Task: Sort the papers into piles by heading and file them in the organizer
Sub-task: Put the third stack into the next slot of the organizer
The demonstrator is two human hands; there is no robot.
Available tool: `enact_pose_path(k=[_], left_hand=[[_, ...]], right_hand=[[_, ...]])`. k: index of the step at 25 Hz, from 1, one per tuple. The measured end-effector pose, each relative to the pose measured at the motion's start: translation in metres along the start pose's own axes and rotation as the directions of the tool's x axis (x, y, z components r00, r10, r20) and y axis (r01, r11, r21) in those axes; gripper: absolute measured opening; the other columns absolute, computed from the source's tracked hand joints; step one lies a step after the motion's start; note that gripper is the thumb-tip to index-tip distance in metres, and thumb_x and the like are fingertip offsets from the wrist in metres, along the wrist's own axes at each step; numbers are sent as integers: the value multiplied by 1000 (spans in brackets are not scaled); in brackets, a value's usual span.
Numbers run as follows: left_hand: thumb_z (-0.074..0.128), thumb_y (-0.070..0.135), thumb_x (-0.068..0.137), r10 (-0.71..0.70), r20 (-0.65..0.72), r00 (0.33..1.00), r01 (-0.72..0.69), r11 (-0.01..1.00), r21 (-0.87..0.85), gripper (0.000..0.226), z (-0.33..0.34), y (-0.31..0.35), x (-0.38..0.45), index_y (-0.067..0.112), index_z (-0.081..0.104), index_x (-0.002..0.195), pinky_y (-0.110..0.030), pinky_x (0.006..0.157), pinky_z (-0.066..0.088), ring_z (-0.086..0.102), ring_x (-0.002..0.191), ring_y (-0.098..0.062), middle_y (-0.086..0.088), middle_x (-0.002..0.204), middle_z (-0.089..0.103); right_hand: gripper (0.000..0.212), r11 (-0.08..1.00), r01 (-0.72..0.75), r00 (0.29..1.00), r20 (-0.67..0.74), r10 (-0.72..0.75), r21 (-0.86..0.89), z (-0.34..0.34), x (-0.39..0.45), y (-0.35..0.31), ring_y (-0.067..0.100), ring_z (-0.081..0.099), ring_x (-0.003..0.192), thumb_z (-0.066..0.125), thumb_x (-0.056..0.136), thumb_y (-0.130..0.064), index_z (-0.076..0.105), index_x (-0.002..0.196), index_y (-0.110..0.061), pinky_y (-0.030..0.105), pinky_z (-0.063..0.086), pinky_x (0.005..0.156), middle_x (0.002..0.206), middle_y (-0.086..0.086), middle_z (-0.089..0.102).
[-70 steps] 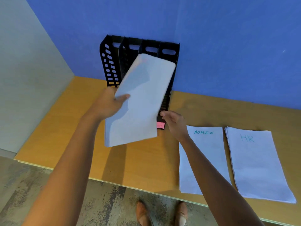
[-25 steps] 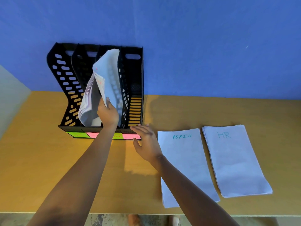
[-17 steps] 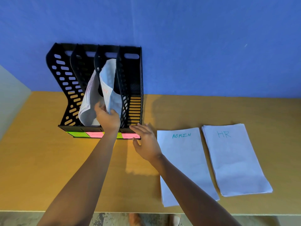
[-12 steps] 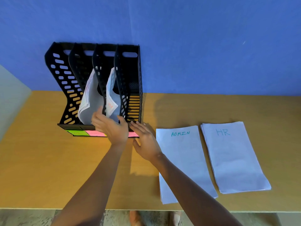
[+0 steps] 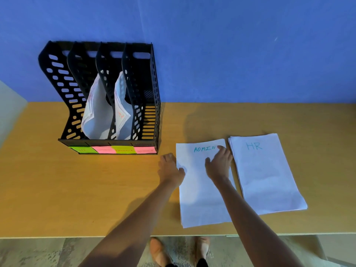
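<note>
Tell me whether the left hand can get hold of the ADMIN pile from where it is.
Probably yes: the left hand already touches the ADMIN pile at its left edge, with nothing in between.

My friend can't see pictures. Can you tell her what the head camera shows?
Both hands reach for the ADMIN pile on a wooden desk: the left hand at its left edge, the right hand flat on top. An HR pile lies beside it, and a black organizer against the blue wall holds papers in its two middle slots.
</note>
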State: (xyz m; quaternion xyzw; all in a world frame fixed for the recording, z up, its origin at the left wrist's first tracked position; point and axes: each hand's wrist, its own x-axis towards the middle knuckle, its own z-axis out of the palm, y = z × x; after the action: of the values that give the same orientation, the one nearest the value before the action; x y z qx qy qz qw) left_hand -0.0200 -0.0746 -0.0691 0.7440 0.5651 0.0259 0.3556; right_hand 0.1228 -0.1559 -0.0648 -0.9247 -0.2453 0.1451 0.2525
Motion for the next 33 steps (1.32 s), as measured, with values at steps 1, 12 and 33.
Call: enact_pose_path(k=[1, 12, 33], left_hand=[[65, 23, 86, -59, 63, 996, 60, 998, -22, 55, 4, 3, 0, 10, 41, 133, -43, 98, 44, 39, 128, -30, -8, 135, 38], [71, 18, 83, -240, 176, 955, 291, 878, -380, 58, 20, 18, -6, 10, 42, 133, -28, 71, 47, 55, 107, -28, -9, 132, 44], [84, 32, 77, 158, 11, 987, -97, 662, -744, 18, -68, 60, 2, 33, 69, 87, -20, 68, 57, 72, 84, -4, 11, 91, 75]], right_hand=[[61, 996, -73, 997, 23, 74, -53, -5, 3, 10, 35, 39, 127, 67, 87, -19, 39, 138, -1, 42, 35, 107, 136, 17, 44], [61, 897, -387, 902, 289, 321, 212, -16, 19, 56, 26, 59, 91, 84, 72, -31, 48, 117, -11, 33, 48, 69, 111, 5, 57], [28, 571, 153, 979, -45, -199, 806, -64, 8, -9, 0, 72, 88, 84, 77, -36, 71, 94, -54, 13, 55, 66, 93, -22, 75]])
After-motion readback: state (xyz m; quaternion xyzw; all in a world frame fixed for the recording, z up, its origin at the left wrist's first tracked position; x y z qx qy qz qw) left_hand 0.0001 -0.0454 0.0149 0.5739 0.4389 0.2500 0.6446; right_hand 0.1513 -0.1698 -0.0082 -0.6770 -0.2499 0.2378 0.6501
